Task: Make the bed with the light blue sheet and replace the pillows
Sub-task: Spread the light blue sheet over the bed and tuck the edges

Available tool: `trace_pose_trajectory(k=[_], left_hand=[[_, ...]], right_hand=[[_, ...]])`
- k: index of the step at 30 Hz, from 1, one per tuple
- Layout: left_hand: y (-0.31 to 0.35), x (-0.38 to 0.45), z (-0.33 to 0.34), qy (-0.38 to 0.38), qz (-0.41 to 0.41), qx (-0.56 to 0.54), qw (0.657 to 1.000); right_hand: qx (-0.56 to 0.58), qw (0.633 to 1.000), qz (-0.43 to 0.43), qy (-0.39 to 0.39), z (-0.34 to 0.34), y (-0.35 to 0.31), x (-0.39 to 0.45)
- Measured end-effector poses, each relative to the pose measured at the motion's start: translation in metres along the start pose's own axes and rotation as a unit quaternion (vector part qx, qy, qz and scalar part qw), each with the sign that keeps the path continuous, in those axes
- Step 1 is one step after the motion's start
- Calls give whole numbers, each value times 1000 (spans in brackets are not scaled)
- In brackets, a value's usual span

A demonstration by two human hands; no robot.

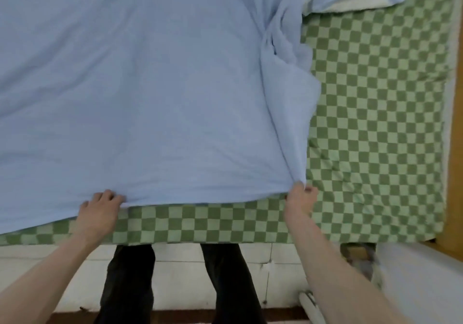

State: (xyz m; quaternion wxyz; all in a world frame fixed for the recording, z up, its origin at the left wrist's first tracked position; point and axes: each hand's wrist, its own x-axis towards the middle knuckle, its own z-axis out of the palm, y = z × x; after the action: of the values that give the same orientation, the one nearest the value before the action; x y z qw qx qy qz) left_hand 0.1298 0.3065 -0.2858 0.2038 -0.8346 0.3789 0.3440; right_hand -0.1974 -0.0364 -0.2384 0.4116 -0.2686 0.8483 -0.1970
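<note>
Standing: the person's legs point(127, 283) in dark trousers were nearest, between the two forearms, against the white padded side of the bed point(180, 268).
Left hand: the left hand point(100, 208) lay knuckles up at the near hem of the light blue sheet point(140, 93), its fingers curled over the edge and bunching the cloth.
Right hand: the right hand point(299, 198) pinched a gathered corner of the same sheet, with the fabric drawn up into a tight peak just above its fingertips.
Between the hands: the sheet's hem ran taut from one grip to the other, and a strip of green checkered cover point(200, 223) showed just below it along the bed's edge.
Beyond the hands: the sheet spread wide and mostly flat, with soft creases, filling the space ahead and to the left of both hands.
Right of the right hand: the checkered cover lay bare, and a rumpled fold of the sheet rose from the pinched corner toward the far side.
Far right: a white pillow point(360, 3) lay partly under the bunched sheet, well away from both hands.
Right edge: a wooden bed frame point(454, 148) bordered the checkered cover.
</note>
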Motion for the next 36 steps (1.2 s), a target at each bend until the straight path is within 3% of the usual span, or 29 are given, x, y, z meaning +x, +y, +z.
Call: trace_pose_trajectory(k=[1, 5, 9, 12, 15, 19, 22, 25, 27, 29, 31, 33, 36], left_hand=[[14, -4, -7, -19, -5, 38, 999], [83, -31, -19, -9, 17, 131, 991], [162, -46, -13, 12, 198, 110, 974], [195, -38, 1, 10, 192, 109, 975], [204, -33, 20, 25, 171, 137, 975], [202, -43, 34, 33, 172, 112, 978], [199, -57, 31, -1, 157, 100, 983], [224, -63, 13, -23, 128, 98, 987], [258, -66, 2, -7, 162, 53, 985], [300, -72, -12, 48, 226, 26, 973], [351, -75, -26, 112, 292, -30, 949], [420, -78, -32, 136, 344, -104, 923], [510, -77, -37, 143, 380, -119, 906]], right_hand=[[-13, 999, 29, 10, -25, 26, -4], [-41, 973, 207, -98, -77, 90, -25], [69, 959, 207, -180, -73, 76, 8], [181, 917, 206, -288, -56, 42, 39], [224, 917, 227, -240, -71, 38, 65], [147, 956, 255, 4, -136, 76, 62], [124, 952, 278, -28, -148, 99, 44], [168, 937, 262, -158, -149, 66, 53], [161, 936, 233, -206, -156, 38, 75], [35, 965, 184, -182, -163, 13, 103], [-111, 987, 99, -64, -162, -12, 137], [-149, 988, 45, -18, -156, -42, 175], [-137, 989, -38, -40, -120, -99, 217]])
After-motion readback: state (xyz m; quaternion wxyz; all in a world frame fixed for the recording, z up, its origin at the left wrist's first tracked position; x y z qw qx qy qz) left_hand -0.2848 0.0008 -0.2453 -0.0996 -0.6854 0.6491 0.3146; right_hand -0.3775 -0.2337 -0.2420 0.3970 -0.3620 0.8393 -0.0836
